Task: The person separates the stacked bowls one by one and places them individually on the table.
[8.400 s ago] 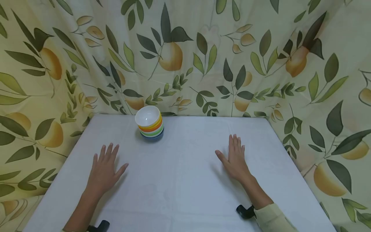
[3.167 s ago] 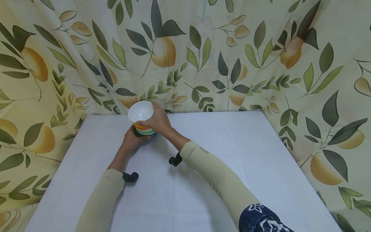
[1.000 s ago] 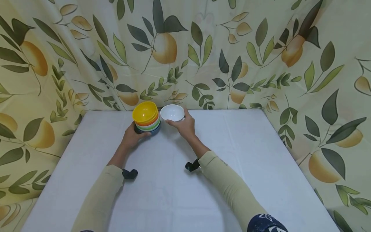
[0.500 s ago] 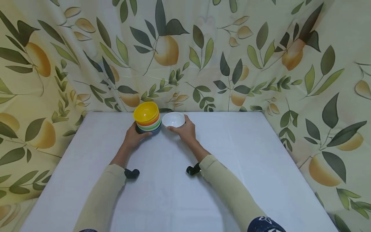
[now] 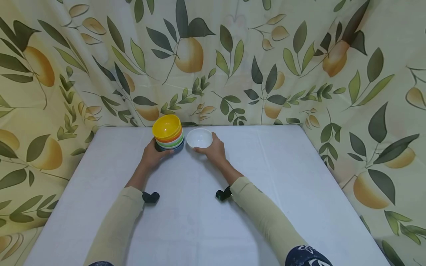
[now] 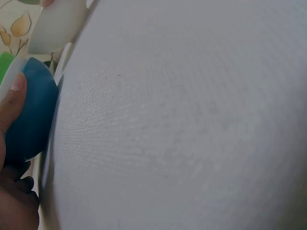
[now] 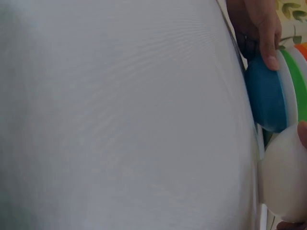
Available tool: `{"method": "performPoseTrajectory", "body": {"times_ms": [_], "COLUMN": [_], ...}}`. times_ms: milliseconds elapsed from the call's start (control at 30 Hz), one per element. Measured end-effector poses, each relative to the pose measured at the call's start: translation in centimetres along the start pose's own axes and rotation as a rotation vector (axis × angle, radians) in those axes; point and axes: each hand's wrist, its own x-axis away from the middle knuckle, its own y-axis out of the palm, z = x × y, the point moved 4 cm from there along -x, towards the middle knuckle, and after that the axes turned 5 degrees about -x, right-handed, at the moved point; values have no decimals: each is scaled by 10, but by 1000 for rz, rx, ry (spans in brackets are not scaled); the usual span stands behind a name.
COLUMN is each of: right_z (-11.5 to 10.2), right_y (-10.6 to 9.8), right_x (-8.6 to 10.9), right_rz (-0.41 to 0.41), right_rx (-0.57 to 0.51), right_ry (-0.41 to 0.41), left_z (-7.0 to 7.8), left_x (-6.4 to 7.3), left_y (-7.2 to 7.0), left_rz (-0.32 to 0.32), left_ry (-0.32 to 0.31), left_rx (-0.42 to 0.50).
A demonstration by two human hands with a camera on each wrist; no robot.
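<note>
Bowl stack [image 5: 173, 139] is placed near the far edge of the white-covered table [image 5: 199, 207], left of centre, its long axis held about upright and its opening turned up. From the left, a pale sleeve [image 5: 114, 225] is followed by a black wrist device [image 5: 151, 197] and the left hand [image 5: 153, 155]. By this hand the stack is gripped low on its left and near sides; in the left wrist view, the thumb is laid across the blue bowl [image 6: 36, 110] at the bottom. Above the blue, bands of white, green, white and orange are seen, topped by the yellow bowl [image 5: 166, 127]. Just beside the stack, on its right, a separate white bowl [image 5: 199, 138] is held mouth up, its axis also near upright; whether its foot is touching the table cannot be told. It is pinched by the right hand [image 5: 215, 149], with the thumb set at the near rim and the fingers at the right side. Farther right, a second black wrist device [image 5: 223, 193] and another pale sleeve [image 5: 266, 216] are seen.
</note>
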Motion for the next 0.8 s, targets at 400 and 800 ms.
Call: {"method": "performPoseTrajectory", "body": {"times_ms": [400, 800], "right_z": [0, 2], "right_y": [-1, 1], "right_x": [4, 5], "right_rz": [-8, -5], "right_rx": [-17, -3], "right_ry": [34, 27], "left_z": [6, 4], "left_x": [3, 3], "left_y": [-2, -2], "left_rz": [-4, -12], "left_ry": [-14, -14], "left_rx": [-7, -5]}}
